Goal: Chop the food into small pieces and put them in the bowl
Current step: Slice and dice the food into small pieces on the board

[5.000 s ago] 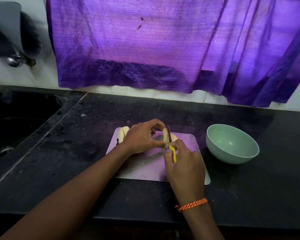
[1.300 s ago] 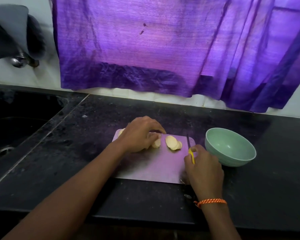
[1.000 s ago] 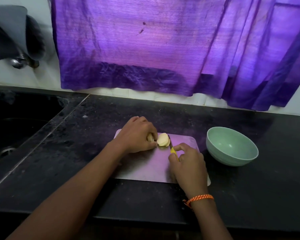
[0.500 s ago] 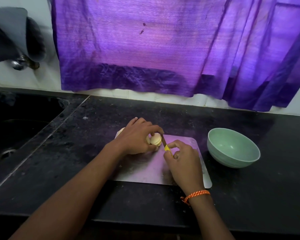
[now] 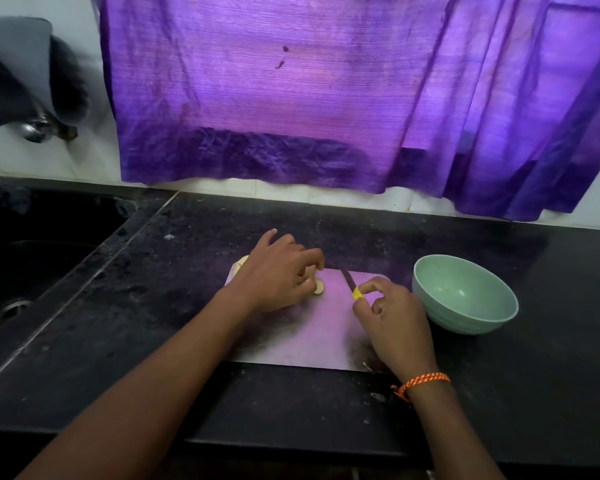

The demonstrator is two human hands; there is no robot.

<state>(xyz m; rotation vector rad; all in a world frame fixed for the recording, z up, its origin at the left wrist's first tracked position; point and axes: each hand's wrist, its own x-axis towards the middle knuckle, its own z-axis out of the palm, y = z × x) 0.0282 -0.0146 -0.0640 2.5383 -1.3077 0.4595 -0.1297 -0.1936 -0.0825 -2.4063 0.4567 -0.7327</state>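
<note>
**No legible writing at the chopping counter**

No text, label, brand, number or sign can be read anywhere in the head view. The pale green bowl (image 5: pixel 465 299) near the right edge of the black counter (image 5: pixel 153 306) carries no mark or logo on its rim or wall. The chopping board (image 5: pixel 326 334) is plain, the yellow-handled knife (image 5: pixel 352 287) bears no visible brand, and the purple curtain (image 5: pixel 274 98) along the counter's far edge shows only two small dark stains, not lettering. The braided orange wristband (image 5: pixel 421 382) is unmarked as well.
</note>
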